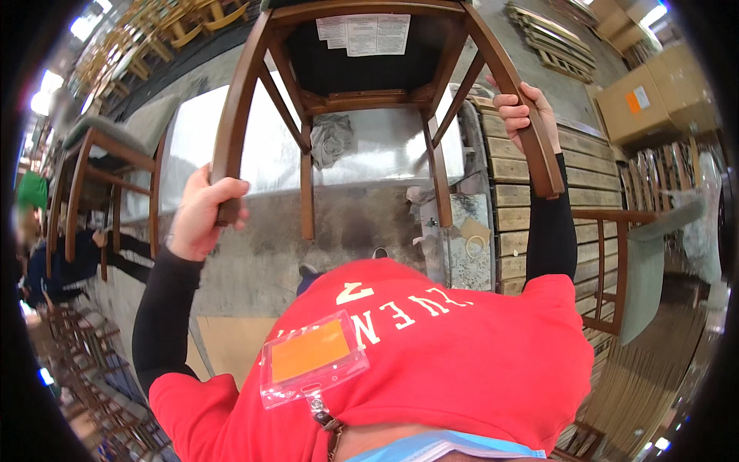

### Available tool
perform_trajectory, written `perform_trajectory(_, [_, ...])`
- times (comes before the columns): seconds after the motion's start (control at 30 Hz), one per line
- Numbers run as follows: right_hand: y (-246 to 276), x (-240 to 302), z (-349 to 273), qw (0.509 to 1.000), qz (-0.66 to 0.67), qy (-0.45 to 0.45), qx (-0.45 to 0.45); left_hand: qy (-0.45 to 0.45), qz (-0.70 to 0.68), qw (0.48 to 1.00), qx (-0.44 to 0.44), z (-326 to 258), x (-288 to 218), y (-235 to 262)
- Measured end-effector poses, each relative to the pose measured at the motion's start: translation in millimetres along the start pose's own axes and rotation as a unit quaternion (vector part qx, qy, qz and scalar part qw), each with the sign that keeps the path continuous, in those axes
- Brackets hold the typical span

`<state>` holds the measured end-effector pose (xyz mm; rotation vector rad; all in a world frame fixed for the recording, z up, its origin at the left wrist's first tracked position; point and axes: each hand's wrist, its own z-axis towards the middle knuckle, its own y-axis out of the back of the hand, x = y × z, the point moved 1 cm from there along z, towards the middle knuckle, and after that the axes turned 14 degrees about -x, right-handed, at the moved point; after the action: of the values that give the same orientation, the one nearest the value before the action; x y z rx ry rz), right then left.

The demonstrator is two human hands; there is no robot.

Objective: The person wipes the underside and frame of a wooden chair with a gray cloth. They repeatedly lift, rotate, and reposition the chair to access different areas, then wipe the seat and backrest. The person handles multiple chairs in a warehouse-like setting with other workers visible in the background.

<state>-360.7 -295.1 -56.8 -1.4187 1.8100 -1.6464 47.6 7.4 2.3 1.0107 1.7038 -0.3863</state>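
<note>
Above a grey tabletop (254, 154), a brown wooden chair (362, 85) is held upside down by both hands.

One leg on the person's left is gripped by the left hand (202, 214), whose fingers are wrapped fully around the wood near its end. A curved leg on the right is clasped by the right hand (526, 115), likewise closed tight around it. The dark underside of the seat, with white paper labels stuck to it, is turned toward the camera. A crumpled grey cloth (332, 138) is seen lying on the tabletop beneath the chair. Wooden pallets (523, 173) are laid just right of the tabletop, cardboard boxes (654, 96) are stacked beyond, and another chair (631, 262) is seen lower right. A clear badge holder (312, 358) is hung against the red shirt.
</note>
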Motion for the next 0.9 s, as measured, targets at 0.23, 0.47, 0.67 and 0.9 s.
perform_trajectory(0.23, [42.4, 47.5, -20.7, 0.998, 0.030, 0.024, 0.042, -0.026, -0.013, 0.997, 0.070, 18.4, -24.3, -64.0])
perform_trajectory(0.47, [57.1, 29.2, 9.2, 0.990, -0.073, 0.117, 0.011, 0.035, 0.001, 0.996, 0.084, 20.5, -19.6, -42.5])
perform_trajectory(0.67, [105.1, -115.5, 50.5, 0.888, 0.016, 0.253, -0.384, -0.135, 0.048, 0.987, 0.078, 92.4, 11.9, 87.5])
perform_trajectory(0.9, [7.0, -436.4, 173.7, 0.824, -0.513, -0.223, -0.094, -0.353, 0.267, 0.734, -0.515, 183.1, 29.9, 490.4])
